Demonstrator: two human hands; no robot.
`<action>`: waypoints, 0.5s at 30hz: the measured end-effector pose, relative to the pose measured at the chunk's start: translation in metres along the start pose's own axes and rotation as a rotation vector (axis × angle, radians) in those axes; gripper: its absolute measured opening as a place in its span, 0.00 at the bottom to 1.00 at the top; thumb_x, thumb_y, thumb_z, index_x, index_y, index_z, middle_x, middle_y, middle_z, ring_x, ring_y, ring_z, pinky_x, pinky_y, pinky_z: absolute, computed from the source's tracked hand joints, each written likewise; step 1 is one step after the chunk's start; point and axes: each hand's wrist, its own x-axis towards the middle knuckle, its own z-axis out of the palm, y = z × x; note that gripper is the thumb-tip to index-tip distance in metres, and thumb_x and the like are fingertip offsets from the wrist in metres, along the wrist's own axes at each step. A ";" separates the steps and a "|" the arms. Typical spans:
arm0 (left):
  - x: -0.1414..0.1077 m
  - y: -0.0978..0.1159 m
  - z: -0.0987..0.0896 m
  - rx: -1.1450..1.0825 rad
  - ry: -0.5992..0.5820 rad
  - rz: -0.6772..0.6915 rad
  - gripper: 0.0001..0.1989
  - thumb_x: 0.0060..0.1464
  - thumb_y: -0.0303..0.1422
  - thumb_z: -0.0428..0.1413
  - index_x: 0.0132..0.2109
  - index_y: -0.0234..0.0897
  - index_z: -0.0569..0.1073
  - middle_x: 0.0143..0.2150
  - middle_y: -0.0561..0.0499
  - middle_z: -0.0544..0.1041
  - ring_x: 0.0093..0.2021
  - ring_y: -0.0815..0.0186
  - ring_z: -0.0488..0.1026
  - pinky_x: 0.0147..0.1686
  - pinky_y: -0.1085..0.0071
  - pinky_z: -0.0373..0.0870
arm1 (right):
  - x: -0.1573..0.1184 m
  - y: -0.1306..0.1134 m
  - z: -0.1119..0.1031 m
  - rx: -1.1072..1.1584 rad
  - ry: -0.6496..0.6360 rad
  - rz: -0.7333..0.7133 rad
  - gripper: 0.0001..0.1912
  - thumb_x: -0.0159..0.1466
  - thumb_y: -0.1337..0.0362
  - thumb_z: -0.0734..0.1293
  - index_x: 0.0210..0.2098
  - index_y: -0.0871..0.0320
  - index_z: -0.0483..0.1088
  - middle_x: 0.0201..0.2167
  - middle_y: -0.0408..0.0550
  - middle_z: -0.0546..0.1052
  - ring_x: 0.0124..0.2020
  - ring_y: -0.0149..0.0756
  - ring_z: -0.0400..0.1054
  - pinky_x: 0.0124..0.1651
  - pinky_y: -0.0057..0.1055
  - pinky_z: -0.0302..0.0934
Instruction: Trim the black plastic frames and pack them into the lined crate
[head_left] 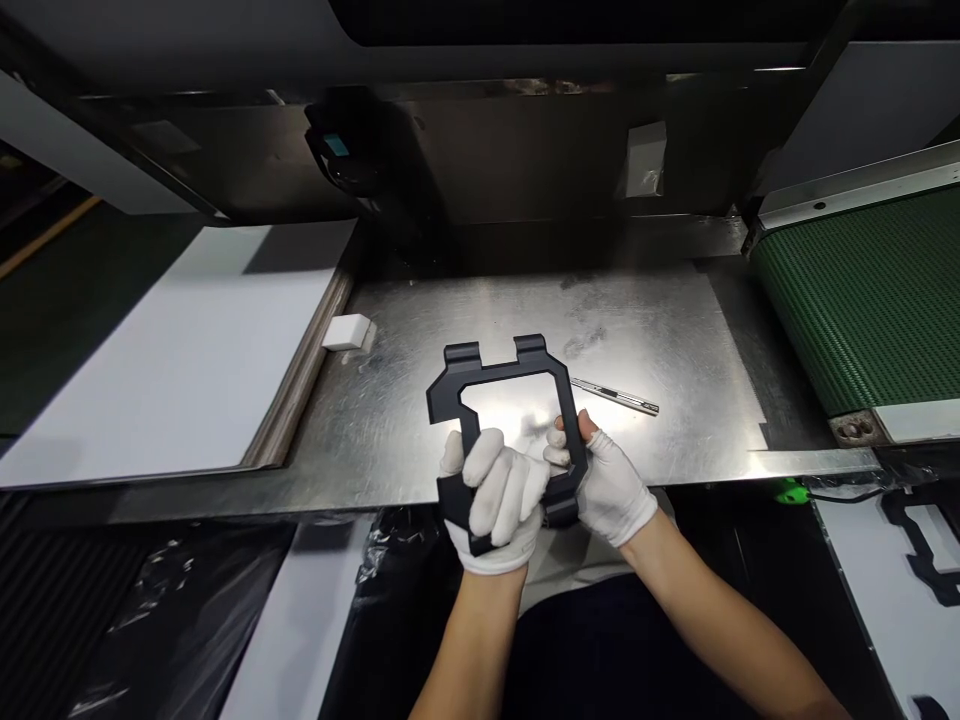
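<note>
A black frame-shaped part [510, 373] with a large opening and two tabs on its far edge is held up over the front of the metal table. My left hand [499, 500], in a white glove, is closed around the frame's left side and lower left corner. On its right side, my right hand [611, 485] grips the frame, the glove leaving at least one fingertip bare. Beyond the right hand, a slim silver utility knife [616, 396] lies on the metal table [397, 420].
A stack of white sheets [187, 350] is at the left, a small white block [346, 332] beside it. A green conveyor belt [870, 290] stands at the right. Below it, another black frame part [919, 545] lies on a white surface. A dark machine housing [525, 150] spans the back.
</note>
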 end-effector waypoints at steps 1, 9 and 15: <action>0.000 0.000 -0.001 -0.011 0.012 -0.002 0.30 0.79 0.47 0.44 0.29 0.43 0.41 0.10 0.67 0.35 0.08 0.74 0.30 0.15 0.72 0.44 | 0.001 0.001 0.000 -0.006 0.002 -0.005 0.21 0.67 0.49 0.81 0.38 0.57 0.72 0.29 0.38 0.68 0.26 0.26 0.58 0.28 0.21 0.60; -0.002 0.006 -0.004 -0.157 -0.236 -0.044 0.29 0.78 0.45 0.49 0.28 0.43 0.47 0.10 0.66 0.42 0.08 0.74 0.38 0.18 0.75 0.56 | -0.002 0.004 -0.010 -0.327 0.192 -0.289 0.31 0.61 0.40 0.82 0.30 0.54 0.65 0.27 0.37 0.62 0.26 0.28 0.52 0.29 0.24 0.57; -0.004 0.011 -0.005 -0.166 -0.511 -0.232 0.28 0.77 0.47 0.52 0.29 0.43 0.52 0.08 0.65 0.46 0.09 0.70 0.49 0.24 0.70 0.62 | -0.019 -0.013 -0.020 -0.448 -0.013 -0.220 0.34 0.63 0.31 0.76 0.45 0.56 0.76 0.33 0.44 0.73 0.31 0.33 0.64 0.37 0.29 0.64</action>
